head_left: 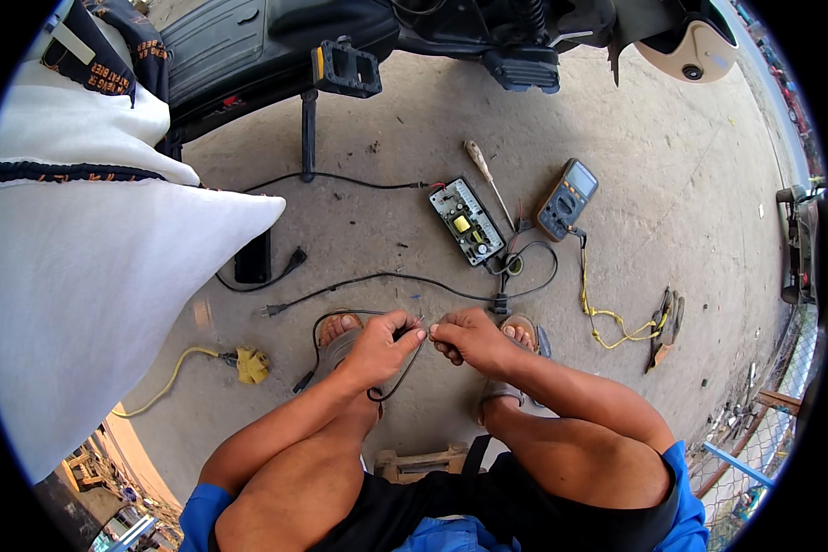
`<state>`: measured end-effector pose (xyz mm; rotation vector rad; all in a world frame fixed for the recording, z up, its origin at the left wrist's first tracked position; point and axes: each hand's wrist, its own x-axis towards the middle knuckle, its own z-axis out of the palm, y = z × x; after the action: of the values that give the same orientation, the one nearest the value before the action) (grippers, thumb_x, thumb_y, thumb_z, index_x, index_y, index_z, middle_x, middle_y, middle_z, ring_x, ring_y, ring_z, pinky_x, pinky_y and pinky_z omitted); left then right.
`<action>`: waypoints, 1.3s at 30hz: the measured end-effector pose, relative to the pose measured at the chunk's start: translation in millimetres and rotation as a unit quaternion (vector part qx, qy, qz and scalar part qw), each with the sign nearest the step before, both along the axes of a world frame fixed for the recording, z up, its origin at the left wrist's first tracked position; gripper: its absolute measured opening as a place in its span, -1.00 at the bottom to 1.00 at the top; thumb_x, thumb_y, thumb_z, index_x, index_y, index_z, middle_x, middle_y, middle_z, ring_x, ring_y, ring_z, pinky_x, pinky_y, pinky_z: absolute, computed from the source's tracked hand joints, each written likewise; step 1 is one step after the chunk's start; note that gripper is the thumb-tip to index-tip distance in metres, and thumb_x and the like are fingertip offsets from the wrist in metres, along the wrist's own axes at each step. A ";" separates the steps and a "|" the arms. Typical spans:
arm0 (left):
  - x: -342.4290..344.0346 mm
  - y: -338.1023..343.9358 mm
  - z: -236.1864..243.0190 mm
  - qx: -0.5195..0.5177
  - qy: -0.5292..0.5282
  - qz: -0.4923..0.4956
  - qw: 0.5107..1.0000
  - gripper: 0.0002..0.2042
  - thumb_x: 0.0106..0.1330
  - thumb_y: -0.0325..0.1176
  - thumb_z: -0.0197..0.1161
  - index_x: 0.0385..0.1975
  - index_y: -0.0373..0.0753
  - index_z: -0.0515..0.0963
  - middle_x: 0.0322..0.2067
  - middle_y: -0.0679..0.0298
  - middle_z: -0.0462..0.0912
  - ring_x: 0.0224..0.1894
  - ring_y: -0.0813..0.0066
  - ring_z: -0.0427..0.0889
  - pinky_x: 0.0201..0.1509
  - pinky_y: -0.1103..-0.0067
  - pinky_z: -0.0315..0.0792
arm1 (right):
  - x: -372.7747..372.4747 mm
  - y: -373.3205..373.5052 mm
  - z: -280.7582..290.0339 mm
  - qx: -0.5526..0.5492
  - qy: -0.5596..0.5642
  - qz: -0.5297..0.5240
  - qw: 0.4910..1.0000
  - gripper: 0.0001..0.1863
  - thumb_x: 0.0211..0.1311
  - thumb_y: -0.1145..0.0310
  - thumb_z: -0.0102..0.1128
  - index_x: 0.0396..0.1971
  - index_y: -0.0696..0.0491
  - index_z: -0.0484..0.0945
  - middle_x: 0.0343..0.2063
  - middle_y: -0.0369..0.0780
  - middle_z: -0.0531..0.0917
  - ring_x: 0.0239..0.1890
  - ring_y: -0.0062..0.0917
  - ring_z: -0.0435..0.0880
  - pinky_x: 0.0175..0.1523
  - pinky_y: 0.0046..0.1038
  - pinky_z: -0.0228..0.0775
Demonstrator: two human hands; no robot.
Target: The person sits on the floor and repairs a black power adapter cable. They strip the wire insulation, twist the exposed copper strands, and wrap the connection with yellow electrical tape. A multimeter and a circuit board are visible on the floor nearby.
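Note:
My left hand point(385, 348) pinches a thin black cable point(397, 385) near its end, where short bare wire ends point(420, 322) seem to stick out past the fingertips. The rest of that cable loops down between my legs and round by my left foot. Close beside it, my right hand point(471, 339) is closed, thumb against curled fingers; whatever it pinches is too small to make out. On the ground ahead lies an opened charger point(467, 223) with its circuit board showing. A screwdriver point(489, 182) and a multimeter point(569, 199) lie to its right.
A black cord with a plug point(272, 310) runs across the ground before my feet. Pliers point(664, 333) lie right, near yellow-wrapped leads point(607, 333). A yellow extension socket point(250, 365) sits left. A motorbike point(276, 55) stands ahead; white cloth point(92, 276) hangs left.

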<state>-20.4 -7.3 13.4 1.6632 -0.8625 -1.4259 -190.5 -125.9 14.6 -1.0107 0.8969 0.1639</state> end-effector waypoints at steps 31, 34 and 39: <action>-3.0 -2.8 -2.7 -0.024 0.014 -0.002 1.000 -0.84 0.42 -0.33 0.29 -0.27 -0.32 0.60 -0.46 0.50 0.51 -0.38 0.78 0.37 -0.31 0.68 0.32 | -10.3 -0.5 -1.4 0.048 -0.015 -0.032 0.998 -0.78 0.42 0.27 0.17 -0.35 0.11 0.57 -0.56 -0.36 0.51 -0.57 -0.61 0.46 -0.47 -0.52 0.28; -2.6 -2.5 -0.6 -0.029 0.007 0.002 1.000 -0.84 0.41 -0.34 0.30 -0.29 -0.31 0.59 -0.44 0.50 0.51 -0.35 0.77 0.37 -0.28 0.67 0.33 | -8.9 -4.8 -1.3 0.378 -0.014 -0.150 0.913 -0.75 0.46 0.20 0.13 -0.39 0.04 0.51 -0.56 -0.34 0.49 -0.63 -0.69 0.26 -0.51 -0.57 0.13; -2.3 -3.1 -0.1 -0.025 0.024 0.012 0.999 -0.84 0.42 -0.33 0.30 -0.29 -0.30 0.58 -0.46 0.51 0.49 -0.40 0.78 0.35 -0.34 0.68 0.29 | -17.0 -6.6 3.8 -0.020 -0.006 -0.039 0.999 -0.74 0.44 0.18 0.15 -0.26 0.10 0.57 -0.49 -0.32 0.57 -0.50 -0.58 0.53 -0.47 -0.49 0.33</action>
<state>-22.7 -10.4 13.2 1.5909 -0.8406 -1.4116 -207.5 -132.5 18.3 -1.0112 0.9297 0.0735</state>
